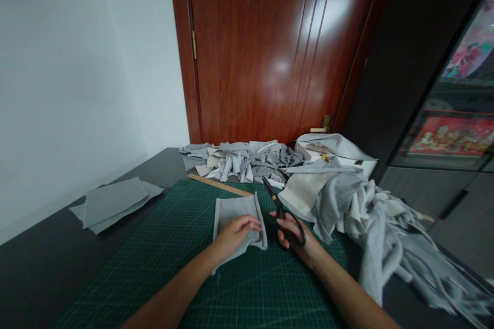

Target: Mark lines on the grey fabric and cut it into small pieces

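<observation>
A grey fabric piece (231,208) with rolled or folded side edges lies on the green cutting mat (154,247); its near edge is uneven and slightly lifted. My left hand (240,231) is over the middle of this piece, fingers loosely bent and a little apart, with nothing visible between them. Part of the fabric is hidden under that hand. Just to the right, my right hand (289,234) is closed around the handles of black scissors (278,202). Their blades look closed and point away, up and to the left.
A wooden ruler (219,184) lies along the mat's far edge. Behind it are heaped fabric scraps (247,157). Flat grey pieces (116,203) are stacked at left. A large fabric pile (347,205) crowds the right side, near a white box (366,166). A wooden door (254,51) stands behind.
</observation>
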A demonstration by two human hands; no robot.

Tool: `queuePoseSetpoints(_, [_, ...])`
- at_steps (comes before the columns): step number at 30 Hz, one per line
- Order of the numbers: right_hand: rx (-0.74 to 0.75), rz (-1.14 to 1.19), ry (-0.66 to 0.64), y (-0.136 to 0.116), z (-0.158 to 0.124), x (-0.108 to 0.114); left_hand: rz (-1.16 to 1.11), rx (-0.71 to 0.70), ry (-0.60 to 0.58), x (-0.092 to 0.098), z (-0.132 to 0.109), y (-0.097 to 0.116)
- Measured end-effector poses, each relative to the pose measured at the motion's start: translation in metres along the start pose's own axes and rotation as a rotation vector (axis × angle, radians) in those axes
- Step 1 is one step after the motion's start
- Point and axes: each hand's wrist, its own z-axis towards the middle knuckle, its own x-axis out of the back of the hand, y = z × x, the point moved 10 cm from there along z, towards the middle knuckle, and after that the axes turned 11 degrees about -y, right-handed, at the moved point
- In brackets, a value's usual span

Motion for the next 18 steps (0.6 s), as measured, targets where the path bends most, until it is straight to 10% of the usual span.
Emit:
queuePoseSetpoints(9, [0.016, 0.001, -0.009, -0.002, 0.001, 0.001, 0.553, 0.09, -0.127, -0.017, -0.007, 0.001])
queuePoseSetpoints(18, [-0.046, -0.137, -0.076, 0.002, 0.0, -0.003, 0.783, 0.423, 0.043, 0.041, -0.015, -0.043])
